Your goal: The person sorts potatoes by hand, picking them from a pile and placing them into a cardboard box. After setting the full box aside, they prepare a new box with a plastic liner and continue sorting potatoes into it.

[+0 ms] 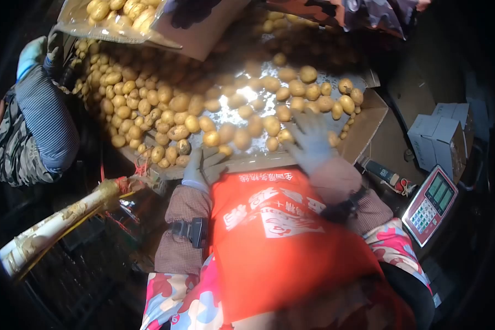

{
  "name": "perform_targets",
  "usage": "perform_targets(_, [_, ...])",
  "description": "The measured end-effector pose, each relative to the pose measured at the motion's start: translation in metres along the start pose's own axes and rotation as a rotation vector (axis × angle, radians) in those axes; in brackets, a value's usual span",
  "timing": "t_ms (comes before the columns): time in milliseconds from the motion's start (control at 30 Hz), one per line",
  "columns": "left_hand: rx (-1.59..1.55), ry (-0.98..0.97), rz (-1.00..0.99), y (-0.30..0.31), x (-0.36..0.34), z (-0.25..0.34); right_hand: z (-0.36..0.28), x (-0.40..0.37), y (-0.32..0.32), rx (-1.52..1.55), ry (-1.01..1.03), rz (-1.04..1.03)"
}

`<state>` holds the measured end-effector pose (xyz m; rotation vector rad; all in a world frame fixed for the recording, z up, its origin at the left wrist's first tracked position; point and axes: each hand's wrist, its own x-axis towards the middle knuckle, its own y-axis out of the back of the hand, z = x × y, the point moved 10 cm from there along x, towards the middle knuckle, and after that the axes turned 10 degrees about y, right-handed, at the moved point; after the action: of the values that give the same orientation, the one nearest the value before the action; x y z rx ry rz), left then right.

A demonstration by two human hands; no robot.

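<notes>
Apron (280, 231): red, printed, against the sorting table's (258, 162) near rim.
Left hand (199, 168): gloved, fingers loosely spread on that rim, beside edge potatoes (148, 104).
Right hand (312, 144): gloved, splayed wide over potatoes, blurred.
Room: potatoes crowd left; bare metal mid-table.
Right edge: cardboard flap (368, 124); weighing scale (430, 204) apart.

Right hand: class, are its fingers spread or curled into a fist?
Spread: the gloved right hand lies flat, fanned out over the potatoes on the table.

Matt-skinned potatoes (179, 132); glossy metal tray (230, 114); matt cardboard flap (368, 125).
</notes>
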<state>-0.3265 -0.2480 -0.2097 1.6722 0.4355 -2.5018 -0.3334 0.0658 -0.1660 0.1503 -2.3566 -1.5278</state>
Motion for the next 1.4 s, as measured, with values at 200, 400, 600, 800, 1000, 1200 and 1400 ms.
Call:
perform_targets(200, [0.002,0.018,-0.033,0.001,-0.001,-0.002,0.1,-0.035,0.031,0.146,-0.397,-0.106])
perform_targets(400, [0.012,0.016,-0.059,0.01,0.005,-0.008,0.054,0.061,0.012,-0.209,0.05,-0.361])
perform_targets(600, [-0.007,-0.019,-0.071,0.009,0.007,-0.006,0.048,0.103,-0.01,-0.412,0.022,-0.498])
perform_targets(800, [0.039,0.0,-0.038,0.007,-0.002,0.001,0.043,0.132,0.001,-0.335,-0.108,-0.319])
perform_targets(1000, [-0.241,0.137,-0.399,-0.062,-0.037,-0.012,0.024,0.086,0.02,0.541,-0.425,-0.13])
perform_targets(1200, [-0.531,0.105,-0.605,-0.077,-0.008,-0.038,-0.023,-0.009,-0.024,0.593,-0.269,-0.342])
perform_targets(1400, [-0.445,-0.072,-0.483,0.004,-0.018,-0.005,0.106,0.037,0.01,0.315,-0.579,-0.05])
